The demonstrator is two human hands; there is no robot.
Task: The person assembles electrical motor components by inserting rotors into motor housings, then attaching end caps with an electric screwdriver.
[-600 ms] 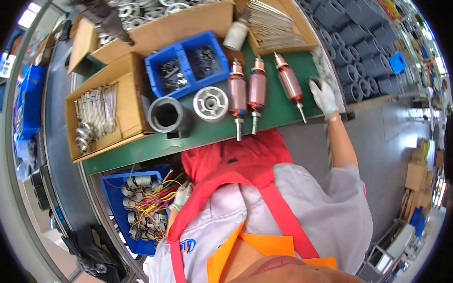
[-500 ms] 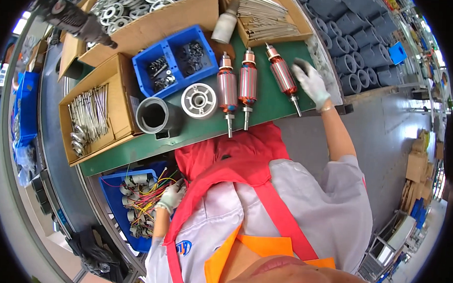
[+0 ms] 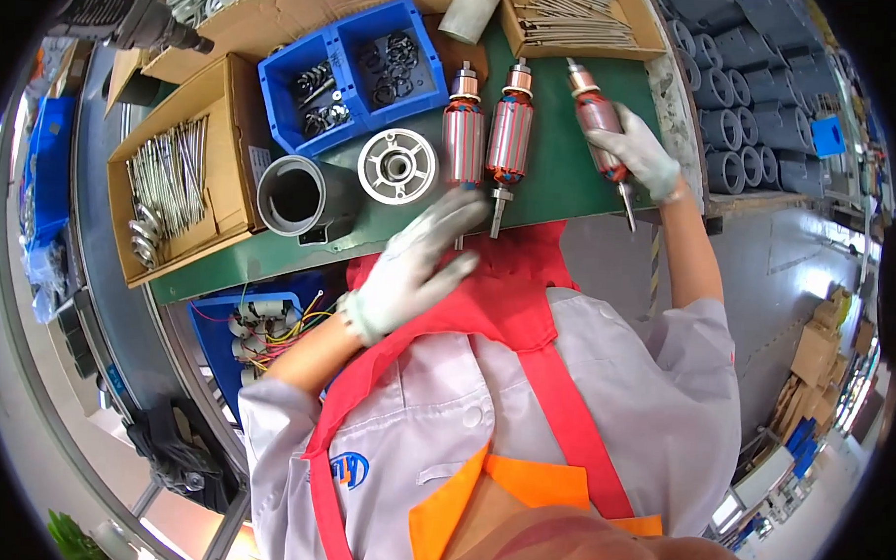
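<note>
gloved right hand (image 3: 638,148) is closed around a motor rotor (image 3: 600,117) on the green bench (image 3: 560,180). two more rotors (image 3: 488,133) lie just to its left. gloved left hand (image 3: 414,269), fingers spread and empty, hovers below them.

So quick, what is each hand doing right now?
Left hand: open, fingers spread, holding nothing, above the green table edge.
Right hand: closed around the rightmost motor rotor.
</note>
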